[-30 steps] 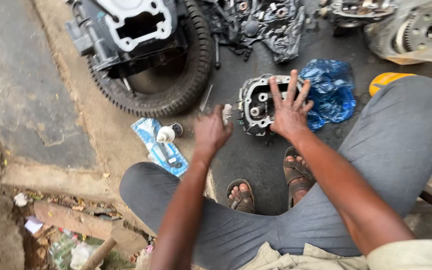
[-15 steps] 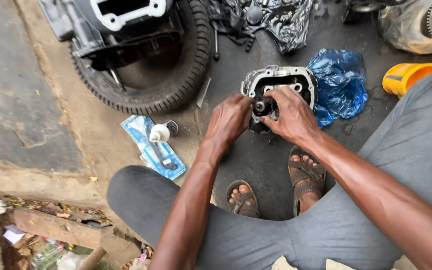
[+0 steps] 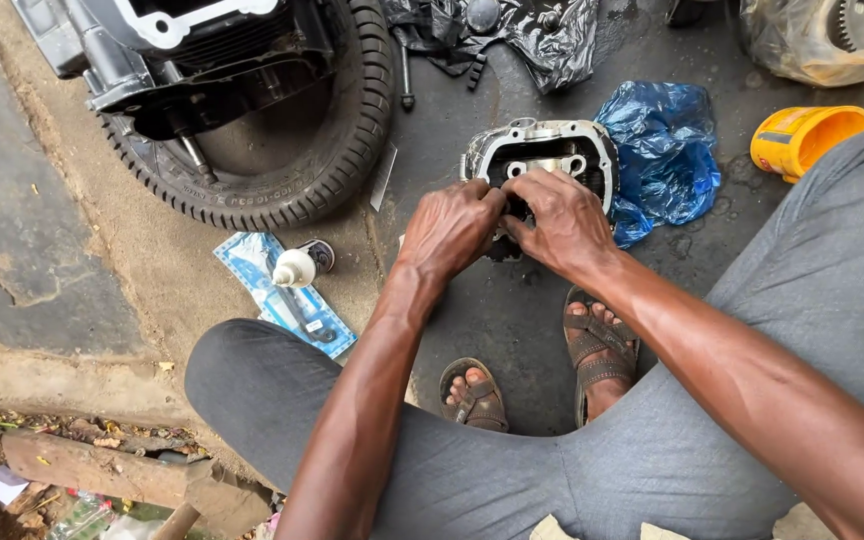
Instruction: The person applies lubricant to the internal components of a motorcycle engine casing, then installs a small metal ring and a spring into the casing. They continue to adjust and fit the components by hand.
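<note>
Now both hands are working together: the left hand (image 3: 455,228) and right hand (image 3: 560,220) are gripping the metal engine head (image 3: 544,150), sitting on the floor beside a blue plastic bag (image 3: 664,150), near the tyre (image 3: 342,150).

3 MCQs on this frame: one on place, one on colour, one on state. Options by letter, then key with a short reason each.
1. Where is the blue plastic bag?
A. inside the tyre
B. beside the engine cylinder head
C. on the person's lap

2. What colour is the plastic cup?
A. green
B. white
C. yellow-orange

3. What are the left hand and right hand doing?
A. both on the engine cylinder head
B. both in the air
C. one holds the tyre

B: bag lies against the head.
C: cup is yellow-orange.
A: both hands rest on the head.
</note>
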